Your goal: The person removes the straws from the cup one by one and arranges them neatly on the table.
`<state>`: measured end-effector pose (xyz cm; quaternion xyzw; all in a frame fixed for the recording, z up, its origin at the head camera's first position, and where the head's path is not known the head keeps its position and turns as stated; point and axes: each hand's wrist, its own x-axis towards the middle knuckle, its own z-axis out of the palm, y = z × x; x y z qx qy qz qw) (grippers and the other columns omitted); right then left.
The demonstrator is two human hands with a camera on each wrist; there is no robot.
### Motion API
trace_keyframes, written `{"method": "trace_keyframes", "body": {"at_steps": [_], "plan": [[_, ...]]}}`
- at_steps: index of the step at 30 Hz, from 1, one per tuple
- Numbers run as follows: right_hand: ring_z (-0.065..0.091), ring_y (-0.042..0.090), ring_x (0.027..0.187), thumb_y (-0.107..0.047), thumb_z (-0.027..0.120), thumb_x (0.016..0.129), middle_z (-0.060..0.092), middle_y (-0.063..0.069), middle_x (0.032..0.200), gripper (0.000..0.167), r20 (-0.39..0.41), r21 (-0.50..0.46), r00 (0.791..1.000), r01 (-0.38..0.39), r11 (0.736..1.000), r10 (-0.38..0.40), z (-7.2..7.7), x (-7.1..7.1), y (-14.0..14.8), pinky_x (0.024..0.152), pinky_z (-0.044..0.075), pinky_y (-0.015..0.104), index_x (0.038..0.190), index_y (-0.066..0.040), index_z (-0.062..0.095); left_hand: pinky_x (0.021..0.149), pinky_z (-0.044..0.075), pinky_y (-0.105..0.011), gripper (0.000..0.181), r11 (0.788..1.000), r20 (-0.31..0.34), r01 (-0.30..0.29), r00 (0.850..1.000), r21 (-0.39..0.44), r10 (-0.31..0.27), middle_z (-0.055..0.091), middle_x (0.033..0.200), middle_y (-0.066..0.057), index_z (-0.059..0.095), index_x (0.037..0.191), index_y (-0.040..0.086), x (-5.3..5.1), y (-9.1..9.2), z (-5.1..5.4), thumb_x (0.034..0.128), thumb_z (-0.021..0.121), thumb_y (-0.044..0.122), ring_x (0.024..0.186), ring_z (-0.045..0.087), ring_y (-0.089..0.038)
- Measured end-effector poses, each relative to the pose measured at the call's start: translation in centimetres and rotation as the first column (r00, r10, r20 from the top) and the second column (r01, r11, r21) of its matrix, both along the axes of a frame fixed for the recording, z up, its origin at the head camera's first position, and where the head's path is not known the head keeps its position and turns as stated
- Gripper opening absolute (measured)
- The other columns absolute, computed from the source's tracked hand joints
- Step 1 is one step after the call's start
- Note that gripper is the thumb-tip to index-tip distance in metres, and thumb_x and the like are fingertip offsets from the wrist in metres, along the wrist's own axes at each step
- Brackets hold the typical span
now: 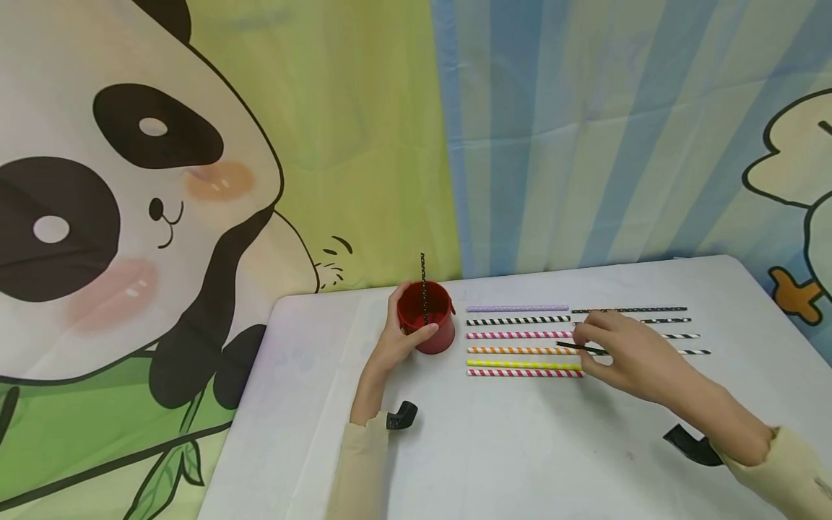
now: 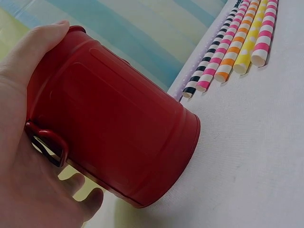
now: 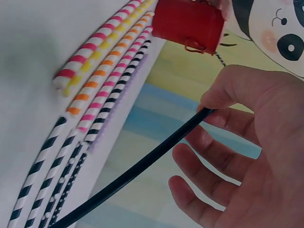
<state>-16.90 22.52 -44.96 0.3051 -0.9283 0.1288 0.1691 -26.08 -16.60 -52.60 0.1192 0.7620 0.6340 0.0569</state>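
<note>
My left hand (image 1: 395,334) grips a small red bucket (image 1: 443,334) from its left side, thumb near the front and fingers around the back. A black straw with white dots (image 1: 423,278) stands upright inside the bucket. In the left wrist view the bucket (image 2: 118,118) looks tilted and shows a side loop. Over the rows of straws, my right hand (image 1: 627,354) pinches a plain black straw (image 3: 137,166) at one end between thumb and index finger. The other fingers are loosely bent, apart from the straw.
A left row has purple dotted (image 1: 518,308), black striped (image 1: 518,320), pink (image 1: 518,335), orange (image 1: 513,350), yellow (image 1: 523,365) and red striped straws (image 1: 523,373). Several black-and-white straws (image 1: 666,320) lie right of them on the white table (image 1: 507,448). A panda-print curtain (image 1: 364,130) hangs behind.
</note>
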Motion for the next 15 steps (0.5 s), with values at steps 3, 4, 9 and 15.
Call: {"method": "trace_keyframes", "body": {"at_steps": [3,4,9,15], "plan": [[0.05,0.006,0.072,-0.014,0.074,0.073,0.058,-0.01,0.085,0.021,-0.03,0.017,1.0,0.006,1.0,-0.006,-0.6,0.2,0.5,0.059,0.044,0.027,0.089,-0.024,0.064,0.105,0.049,-0.053,0.097,1.0,0.009,0.004,1.0,-0.005,-0.004,0.033,0.157,-0.006,0.012,0.159,0.026,0.0,0.0,0.2,0.0859,0.074,0.016,0.145,0.03,-0.028],[0.051,0.007,0.073,-0.013,0.074,0.073,0.058,-0.009,0.085,0.021,-0.035,0.023,0.999,0.01,1.0,-0.009,-0.8,0.2,0.7,0.06,0.045,0.029,0.089,-0.023,0.065,0.106,0.049,-0.053,0.097,1.0,0.011,0.004,1.0,-0.007,-0.004,0.032,0.157,-0.007,0.011,0.159,0.024,0.0,0.0,0.2,0.0859,0.074,0.016,0.146,0.029,-0.029],[0.05,0.009,0.072,-0.014,0.074,0.073,0.058,-0.006,0.083,0.02,-0.048,0.061,0.998,0.041,0.997,-0.038,-1.7,0.3,1.5,0.059,0.044,0.03,0.089,-0.021,0.065,0.106,0.049,-0.053,0.097,1.0,0.014,0.0,1.0,-0.011,0.001,0.033,0.157,-0.006,0.012,0.159,0.026,-0.1,0.0,0.2,0.0858,0.075,0.017,0.145,0.03,-0.028],[0.049,0.013,0.072,-0.014,0.076,0.07,0.057,-0.004,0.085,0.024,-0.07,0.108,0.997,0.051,0.993,-0.043,-2.9,0.4,2.4,0.061,0.045,0.033,0.092,-0.018,0.068,0.104,0.051,-0.05,0.094,1.0,-0.013,-0.002,1.0,-0.008,0.002,0.036,0.155,-0.002,0.017,0.156,0.033,0.0,0.0,0.0,0.0853,0.077,0.023,0.144,0.032,-0.025]]}}
